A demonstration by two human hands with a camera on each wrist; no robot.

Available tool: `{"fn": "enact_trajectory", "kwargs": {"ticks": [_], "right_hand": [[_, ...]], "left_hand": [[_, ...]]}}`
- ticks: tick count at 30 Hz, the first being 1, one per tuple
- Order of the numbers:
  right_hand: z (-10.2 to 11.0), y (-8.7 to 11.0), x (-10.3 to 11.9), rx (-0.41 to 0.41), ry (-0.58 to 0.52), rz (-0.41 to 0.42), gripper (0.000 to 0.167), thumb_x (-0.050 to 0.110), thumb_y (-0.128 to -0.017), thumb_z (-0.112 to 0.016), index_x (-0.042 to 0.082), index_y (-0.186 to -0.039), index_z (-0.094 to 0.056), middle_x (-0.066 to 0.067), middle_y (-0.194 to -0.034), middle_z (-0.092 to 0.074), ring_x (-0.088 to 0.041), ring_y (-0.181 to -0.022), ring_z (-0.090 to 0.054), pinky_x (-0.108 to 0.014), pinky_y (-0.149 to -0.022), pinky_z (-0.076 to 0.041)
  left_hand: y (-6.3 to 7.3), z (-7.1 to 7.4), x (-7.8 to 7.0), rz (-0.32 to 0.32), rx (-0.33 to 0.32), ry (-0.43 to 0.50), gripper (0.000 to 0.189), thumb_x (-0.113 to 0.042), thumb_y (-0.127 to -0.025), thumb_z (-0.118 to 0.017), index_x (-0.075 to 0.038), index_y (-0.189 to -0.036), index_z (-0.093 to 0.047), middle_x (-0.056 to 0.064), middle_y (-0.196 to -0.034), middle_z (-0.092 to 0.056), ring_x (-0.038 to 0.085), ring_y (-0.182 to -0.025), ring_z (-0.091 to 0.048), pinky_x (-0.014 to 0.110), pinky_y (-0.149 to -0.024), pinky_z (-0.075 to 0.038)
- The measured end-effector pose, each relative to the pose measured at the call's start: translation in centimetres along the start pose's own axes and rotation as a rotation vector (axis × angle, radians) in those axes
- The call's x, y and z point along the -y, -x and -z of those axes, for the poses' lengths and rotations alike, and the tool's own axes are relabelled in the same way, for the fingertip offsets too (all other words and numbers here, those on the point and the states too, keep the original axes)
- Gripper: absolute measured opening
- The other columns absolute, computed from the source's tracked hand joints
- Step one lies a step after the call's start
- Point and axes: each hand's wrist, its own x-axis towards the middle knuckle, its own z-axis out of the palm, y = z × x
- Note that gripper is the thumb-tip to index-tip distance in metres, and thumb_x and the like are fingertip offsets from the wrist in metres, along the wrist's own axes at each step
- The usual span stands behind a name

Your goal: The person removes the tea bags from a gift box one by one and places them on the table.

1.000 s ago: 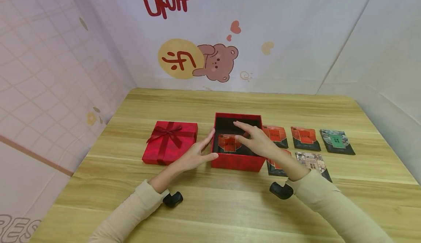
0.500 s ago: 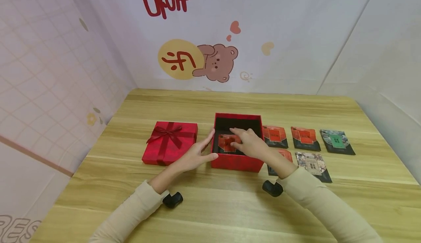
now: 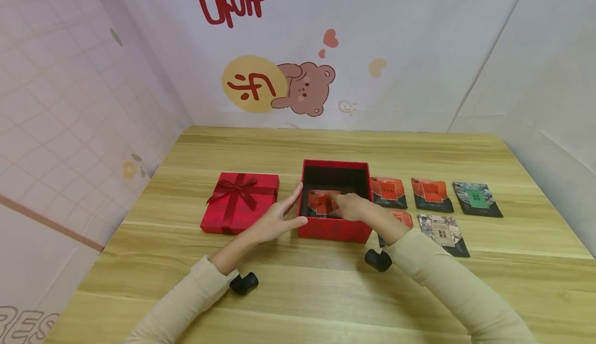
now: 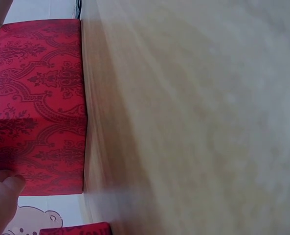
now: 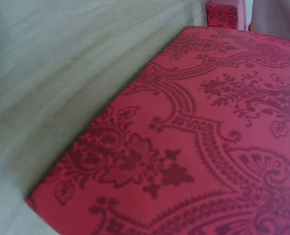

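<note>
An open red patterned box point(image 3: 328, 230) with a dark inside stands mid-table. In it lies a black-and-red pouch point(image 3: 318, 203), seen in the head view. My right hand point(image 3: 356, 207) reaches over the box's right wall, its fingers at the pouch's right side; blur hides whether they pinch or press. Straight fingers of my left hand point(image 3: 277, 221) rest against the left wall. The left wrist view shows fingertips point(image 4: 12, 183) on the patterned box wall point(image 4: 47, 93). Only the outer box wall point(image 5: 193, 127) fills most of the right wrist view.
The red lid point(image 3: 265, 199) with a dark ribbon bow lies to the left. On the right lie a red pouch point(image 3: 390, 191), another red pouch point(image 3: 432, 194), a green-labelled pouch point(image 3: 477, 196), a beige pouch point(image 3: 442, 232) and a red pouch point(image 3: 404, 217) partly behind my right arm.
My right hand has moved left and down from above the box's right side to the pouch inside. The left hand stays at the left wall.
</note>
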Motion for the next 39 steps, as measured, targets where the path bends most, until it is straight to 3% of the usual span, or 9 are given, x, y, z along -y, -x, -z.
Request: {"fn": "enact_trajectory", "kwargs": {"ticks": [5,8,14,21,24,28,35,39], "right_hand": [[0.2,0.1,-0.1,0.067,-0.087,0.025,0.058,0.02,-0.093,-0.052,-0.005,-0.14,-0.027,-0.02,-0.119,-0.055,-0.025,-0.095,-0.055,-0.043,-0.091,-0.043],[0.1,0.1,-0.3,0.068,-0.18,0.049,0.06,0.021,-0.094,-0.051,-0.001,-0.142,-0.024,-0.021,-0.127,-0.049,-0.03,-0.111,-0.05,-0.048,-0.098,-0.037],[0.1,0.0,-0.5,0.082,-0.245,0.056,0.062,0.021,-0.094,-0.051,-0.002,-0.143,-0.02,-0.018,-0.115,-0.051,-0.029,-0.107,-0.047,-0.047,-0.098,-0.036],[0.2,-0.1,-0.4,0.097,-0.368,0.117,0.064,0.016,-0.094,-0.048,0.0,-0.145,-0.013,-0.025,-0.142,-0.027,-0.039,-0.127,-0.03,-0.055,-0.103,-0.025],[0.2,0.0,-0.3,0.083,-0.43,0.065,0.064,0.019,-0.094,-0.048,-0.001,-0.145,-0.013,-0.025,-0.145,-0.023,-0.039,-0.13,-0.025,-0.056,-0.104,-0.021],[0.1,-0.1,-0.3,0.061,-0.394,-0.006,0.068,0.024,-0.095,-0.047,-0.006,-0.143,-0.011,-0.025,-0.147,-0.02,-0.038,-0.134,-0.019,-0.053,-0.107,-0.018],[0.0,-0.2,-0.4,0.039,-0.365,0.033,0.064,0.02,-0.095,-0.047,-0.009,-0.142,-0.014,-0.028,-0.145,-0.022,-0.04,-0.133,-0.021,-0.053,-0.107,-0.019],[0.0,-0.3,-0.4,0.048,-0.387,-0.006,0.06,0.022,-0.095,-0.045,-0.006,-0.142,-0.021,-0.026,-0.144,-0.027,-0.039,-0.132,-0.023,-0.055,-0.105,-0.021]], "left_hand": [[-0.4,-0.2,1.8,-0.009,-0.01,-0.006,0.078,-0.017,-0.09,-0.058,-0.012,-0.147,-0.004,-0.002,-0.153,-0.003,0.018,-0.138,-0.01,0.041,-0.108,-0.023],[-0.4,-0.2,2.0,-0.013,-0.013,-0.007,0.079,-0.022,-0.09,-0.059,-0.015,-0.147,-0.005,-0.004,-0.152,-0.004,0.016,-0.138,-0.011,0.041,-0.107,-0.025],[-0.4,-0.2,2.1,-0.027,-0.011,0.0,0.081,-0.031,-0.089,-0.059,-0.01,-0.147,-0.005,-0.001,-0.153,-0.005,0.017,-0.138,-0.012,0.042,-0.107,-0.025],[-0.4,-0.1,2.1,-0.036,-0.017,0.009,0.082,-0.031,-0.089,-0.059,-0.008,-0.147,-0.006,0.003,-0.153,-0.006,0.019,-0.138,-0.014,0.042,-0.107,-0.025],[-0.5,-0.1,2.2,-0.042,-0.012,0.011,0.082,-0.03,-0.089,-0.059,-0.008,-0.147,-0.006,0.003,-0.153,-0.005,0.019,-0.138,-0.012,0.042,-0.107,-0.024],[-0.5,-0.1,2.2,-0.037,-0.011,0.005,0.082,-0.029,-0.089,-0.059,-0.008,-0.147,-0.006,0.004,-0.153,-0.005,0.018,-0.138,-0.012,0.042,-0.107,-0.025],[-0.4,-0.2,2.0,-0.031,-0.014,0.001,0.082,-0.03,-0.089,-0.06,-0.009,-0.147,-0.006,0.006,-0.153,-0.006,0.019,-0.138,-0.012,0.042,-0.107,-0.025],[-0.3,-0.2,2.0,-0.033,-0.018,0.002,0.082,-0.029,-0.088,-0.06,-0.011,-0.147,-0.006,0.005,-0.153,-0.006,0.019,-0.138,-0.012,0.042,-0.107,-0.025]]}}
